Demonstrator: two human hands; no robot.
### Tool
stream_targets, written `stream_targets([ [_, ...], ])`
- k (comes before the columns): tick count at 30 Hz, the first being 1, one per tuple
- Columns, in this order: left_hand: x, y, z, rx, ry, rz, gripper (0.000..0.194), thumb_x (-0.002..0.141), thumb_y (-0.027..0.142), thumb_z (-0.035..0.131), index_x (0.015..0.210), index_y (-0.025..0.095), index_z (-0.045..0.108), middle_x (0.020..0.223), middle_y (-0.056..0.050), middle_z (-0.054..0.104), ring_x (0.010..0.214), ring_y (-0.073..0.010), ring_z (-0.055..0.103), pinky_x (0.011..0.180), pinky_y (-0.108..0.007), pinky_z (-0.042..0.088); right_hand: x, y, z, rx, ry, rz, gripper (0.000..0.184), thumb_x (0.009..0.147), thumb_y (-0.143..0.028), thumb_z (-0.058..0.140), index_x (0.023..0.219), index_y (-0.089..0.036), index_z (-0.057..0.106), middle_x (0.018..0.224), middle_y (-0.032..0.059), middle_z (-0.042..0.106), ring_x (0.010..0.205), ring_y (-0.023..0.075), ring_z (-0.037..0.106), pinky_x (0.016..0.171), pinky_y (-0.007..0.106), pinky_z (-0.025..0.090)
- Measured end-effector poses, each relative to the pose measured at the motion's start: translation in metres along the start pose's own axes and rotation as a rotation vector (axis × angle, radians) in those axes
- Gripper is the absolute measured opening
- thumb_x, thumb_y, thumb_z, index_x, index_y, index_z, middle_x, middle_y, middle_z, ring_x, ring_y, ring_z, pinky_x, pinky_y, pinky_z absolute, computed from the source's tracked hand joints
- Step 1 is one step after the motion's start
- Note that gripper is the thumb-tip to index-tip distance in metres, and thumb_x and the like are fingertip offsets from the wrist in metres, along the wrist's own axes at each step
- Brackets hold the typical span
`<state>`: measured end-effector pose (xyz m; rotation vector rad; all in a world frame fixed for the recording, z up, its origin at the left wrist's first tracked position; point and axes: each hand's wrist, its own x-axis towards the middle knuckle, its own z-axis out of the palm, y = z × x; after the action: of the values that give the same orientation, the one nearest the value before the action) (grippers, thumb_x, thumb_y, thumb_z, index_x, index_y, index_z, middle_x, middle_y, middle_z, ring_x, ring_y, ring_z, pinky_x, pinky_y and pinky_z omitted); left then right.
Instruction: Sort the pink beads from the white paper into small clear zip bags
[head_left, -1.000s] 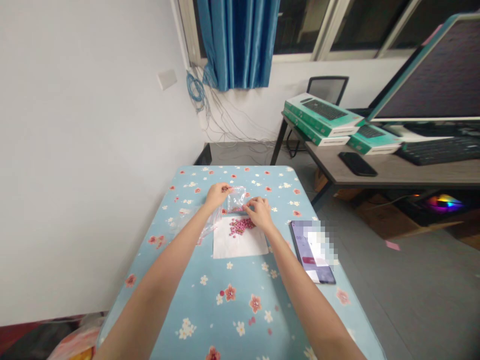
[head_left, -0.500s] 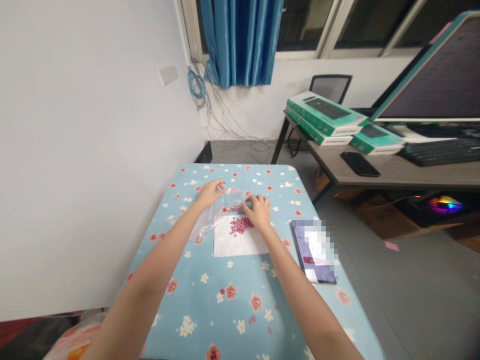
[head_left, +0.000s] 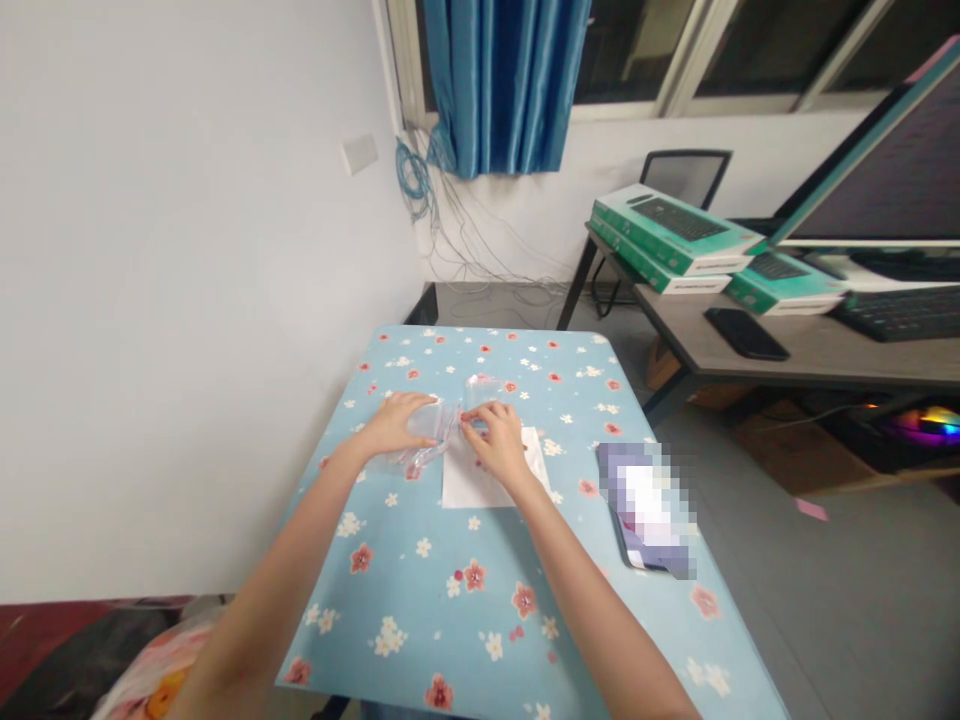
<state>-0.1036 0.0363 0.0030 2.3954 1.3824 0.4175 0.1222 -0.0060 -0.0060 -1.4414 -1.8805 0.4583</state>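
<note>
Spreading left hand (head_left: 401, 422) wide at clear plastic bags (head_left: 445, 434) on floral surface (head_left: 446, 550). Curling right hand (head_left: 499, 440) over white paper (head_left: 478, 492), not showing whether pinching bags. Mostly hiding reddish beads (head_left: 478, 463), lying on paper beneath. Possibly risking scattering beads by dragging bags or nudging paper.

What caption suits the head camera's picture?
Left hand at clear plastic bags, right hand over rectangular white paper, blue flowered tablecloth beneath.

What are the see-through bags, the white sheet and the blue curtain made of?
Bags: thin, glossy plastic, it seems; they glint and show what's beneath. Sheet: probably paper, matte with straight edges. Curtain: likely satiny cloth; its soft folds shine.
</note>
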Motion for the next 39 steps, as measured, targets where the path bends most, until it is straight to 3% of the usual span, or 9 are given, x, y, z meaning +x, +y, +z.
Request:
stream_targets([
  [7, 0.01, 0.008, 0.007, 0.124, -0.045, 0.011, 0.076, 0.064, 0.049, 0.072, 0.131, 0.024, 0.049, 0.13, -0.01, 0.056, 0.121, -0.0324, 0.047, 0.102, -0.044, 0.033, -0.006, -0.007, 0.01, -0.001, -0.108, -0.076, 0.021, 0.086, -0.033, 0.056, 0.1, -0.022, 0.067, 0.104, 0.007, 0.061, 0.103, 0.024, 0.048, 0.094, 0.038, 0.033],
  [13, 0.009, 0.009, 0.002, 0.119, -0.01, 0.019, 0.071, 0.063, 0.049, 0.074, 0.126, 0.024, 0.053, 0.126, -0.009, 0.059, 0.118, -0.032, 0.049, 0.1, -0.045, 0.034, -0.008, -0.006, 0.007, 0.038, -0.075, -0.071, 0.019, 0.085, -0.031, 0.056, 0.097, -0.022, 0.068, 0.1, 0.0066, 0.062, 0.101, 0.0229, 0.049, 0.092, 0.037, 0.035],
  [16, 0.003, 0.018, -0.005, 0.087, 0.113, 0.045, 0.071, 0.063, 0.053, 0.074, 0.125, 0.024, 0.054, 0.122, -0.008, 0.06, 0.116, -0.0295, 0.05, 0.1, -0.044, 0.035, -0.006, -0.003, -0.005, 0.061, -0.057, -0.065, 0.018, 0.085, -0.03, 0.055, 0.096, -0.022, 0.068, 0.098, 0.0059, 0.064, 0.097, 0.0225, 0.05, 0.089, 0.036, 0.037],
  [20, -0.012, 0.048, -0.008, -0.004, 0.371, 0.063, 0.074, 0.063, 0.051, 0.076, 0.127, 0.024, 0.051, 0.12, -0.009, 0.06, 0.114, -0.0275, 0.05, 0.1, -0.043, 0.038, -0.002, 0.007, -0.028, 0.069, -0.022, -0.071, 0.017, 0.087, -0.029, 0.052, 0.091, -0.023, 0.068, 0.096, 0.005, 0.066, 0.096, 0.0221, 0.053, 0.09, 0.036, 0.036],
  [23, -0.021, 0.073, 0.005, -0.106, 0.494, 0.031, 0.069, 0.065, 0.047, 0.076, 0.127, 0.026, 0.052, 0.118, -0.008, 0.06, 0.111, -0.0265, 0.053, 0.1, -0.045, 0.039, -0.001, 0.021, -0.046, 0.044, 0.016, -0.042, 0.019, 0.086, -0.03, 0.052, 0.092, -0.023, 0.068, 0.097, 0.005, 0.066, 0.097, 0.0227, 0.054, 0.09, 0.036, 0.035],
  [27, -0.025, 0.094, 0.035, -0.17, 0.577, 0.017, 0.063, 0.067, 0.046, 0.075, 0.123, 0.026, 0.055, 0.113, -0.009, 0.062, 0.109, -0.0264, 0.054, 0.096, -0.044, 0.043, -0.004, 0.044, -0.063, -0.042, 0.017, 0.017, 0.02, 0.085, -0.031, 0.052, 0.093, -0.022, 0.068, 0.098, 0.0067, 0.066, 0.096, 0.0236, 0.054, 0.088, 0.037, 0.036],
  [34, -0.021, 0.097, 0.069, -0.18, 0.702, 0.036, 0.055, 0.071, 0.047, 0.072, 0.118, 0.023, 0.057, 0.11, -0.009, 0.065, 0.103, -0.0249, 0.058, 0.092, -0.043, 0.047, -0.011, 0.065, -0.08, -0.19, -0.224, 0.065, 0.014, 0.08, -0.033, 0.06, 0.086, -0.024, 0.069, 0.095, 0.0049, 0.065, 0.094, 0.0246, 0.054, 0.083, 0.037, 0.035],
  [39, -0.023, 0.092, 0.078, -0.123, 0.765, 0.029, 0.062, 0.073, 0.05, 0.069, 0.124, 0.021, 0.049, 0.11, -0.011, 0.064, 0.104, -0.0262, 0.059, 0.091, -0.043, 0.047, -0.012, 0.069, -0.081, -0.243, -0.248, 0.058, 0.012, 0.078, -0.03, 0.062, 0.085, -0.025, 0.071, 0.093, 0.0048, 0.064, 0.093, 0.0235, 0.054, 0.078, 0.034, 0.034],
])
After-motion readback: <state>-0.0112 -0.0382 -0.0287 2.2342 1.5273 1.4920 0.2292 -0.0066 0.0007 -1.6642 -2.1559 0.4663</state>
